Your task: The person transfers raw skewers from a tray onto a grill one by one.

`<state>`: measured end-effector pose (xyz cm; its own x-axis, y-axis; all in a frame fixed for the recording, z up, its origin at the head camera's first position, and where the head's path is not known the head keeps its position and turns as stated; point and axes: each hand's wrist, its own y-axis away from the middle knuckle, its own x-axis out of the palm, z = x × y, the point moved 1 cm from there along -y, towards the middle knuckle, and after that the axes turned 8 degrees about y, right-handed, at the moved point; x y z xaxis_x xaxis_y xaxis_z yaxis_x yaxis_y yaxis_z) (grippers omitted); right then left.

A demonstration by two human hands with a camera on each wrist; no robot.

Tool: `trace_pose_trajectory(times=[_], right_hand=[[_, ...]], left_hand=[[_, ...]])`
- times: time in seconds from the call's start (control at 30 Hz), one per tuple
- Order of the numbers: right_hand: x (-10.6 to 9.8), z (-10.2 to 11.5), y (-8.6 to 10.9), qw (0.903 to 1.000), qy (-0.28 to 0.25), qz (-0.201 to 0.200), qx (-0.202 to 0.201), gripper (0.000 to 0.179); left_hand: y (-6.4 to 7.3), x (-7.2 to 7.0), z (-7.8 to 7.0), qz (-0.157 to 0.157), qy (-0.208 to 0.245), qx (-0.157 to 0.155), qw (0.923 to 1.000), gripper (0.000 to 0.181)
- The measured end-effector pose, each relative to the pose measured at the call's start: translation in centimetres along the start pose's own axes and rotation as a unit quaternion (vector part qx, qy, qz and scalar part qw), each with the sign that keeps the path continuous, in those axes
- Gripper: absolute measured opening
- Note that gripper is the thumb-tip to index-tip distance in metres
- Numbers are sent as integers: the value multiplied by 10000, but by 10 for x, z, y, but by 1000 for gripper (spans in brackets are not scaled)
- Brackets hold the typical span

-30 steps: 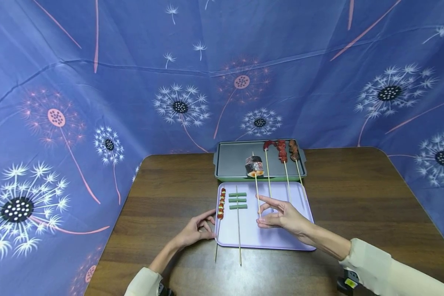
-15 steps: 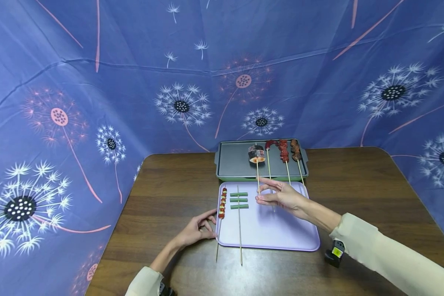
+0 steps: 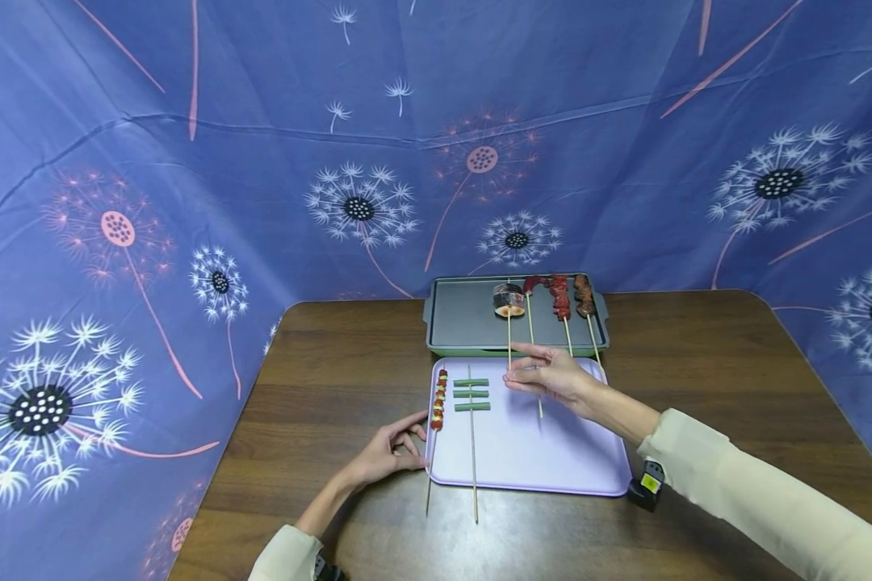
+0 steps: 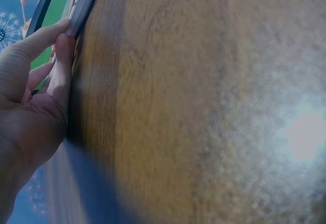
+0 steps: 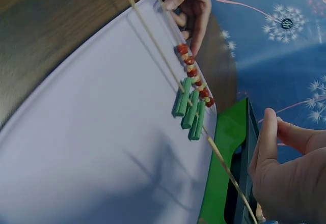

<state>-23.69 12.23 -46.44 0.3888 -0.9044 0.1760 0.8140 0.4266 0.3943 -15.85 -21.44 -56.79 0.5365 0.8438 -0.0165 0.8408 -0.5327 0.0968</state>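
Observation:
My right hand (image 3: 548,375) pinches the stick of a skewer that carries a thick round piece (image 3: 509,300) with dark sides and an orange-white face. That piece is over the dark grill pan (image 3: 465,311); whether it touches the surface I cannot tell. At the left edge of the lilac tray (image 3: 538,460), my left hand (image 3: 381,452) rests its fingertips against the rim. Beside it on the tray lies a skewer of red and yellow pieces (image 3: 439,399), and right of that a skewer with green sticks (image 3: 472,407). In the right wrist view the right hand's held stick is hardly visible.
On the pan's right side lie a dark red curled skewer (image 3: 534,283), a red meat skewer (image 3: 560,298) and a brown meat skewer (image 3: 584,296), their sticks reaching over the tray. Two stick ends overhang the tray's front edge. A blue patterned cloth (image 3: 436,161) hangs behind the wooden table (image 3: 320,363).
My right hand has moved forward, away from me, carrying the round-piece skewer from over the pan's front edge to farther over the pan. The left hand has stayed at the tray's edge.

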Motion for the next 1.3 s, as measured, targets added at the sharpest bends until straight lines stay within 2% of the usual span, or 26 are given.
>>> trace_pose_trajectory(times=[0.17, 0.3, 0.47, 0.57, 0.8, 0.93, 1.17, 1.3], right_hand=[[1, -3, 1, 9961, 834, -212, -172, 72], [0, -5, 3, 9908, 1320, -217, -194, 72], [0, -7, 5, 9874, 1563, -94, -225, 70], [0, -7, 10, 9858, 1649, 49, -311, 69], [-6, -3, 34, 9813, 1734, 605, -573, 67], [-19, -11, 54, 9747, 1761, 1058, -881, 63], [-54, -35, 90, 9537, 1790, 1735, -1685, 45], [-77, -48, 104, 9506, 1522, 1987, -1835, 45]], left_hand=[[1, 0, -1, -13, 6, 24, 10000, 82], [1, 0, -1, -16, -20, -2, 10000, 82], [0, 0, -2, -70, -4, -153, 9999, 82], [0, 0, -3, -71, -29, -134, 9999, 81], [1, 1, -1, -14, -58, -73, 10000, 81], [1, 2, 1, 11, -5, -89, 10000, 81], [1, 2, 0, 2, 95, -192, 9998, 81], [1, 0, 0, -53, 30, -167, 9998, 81]])
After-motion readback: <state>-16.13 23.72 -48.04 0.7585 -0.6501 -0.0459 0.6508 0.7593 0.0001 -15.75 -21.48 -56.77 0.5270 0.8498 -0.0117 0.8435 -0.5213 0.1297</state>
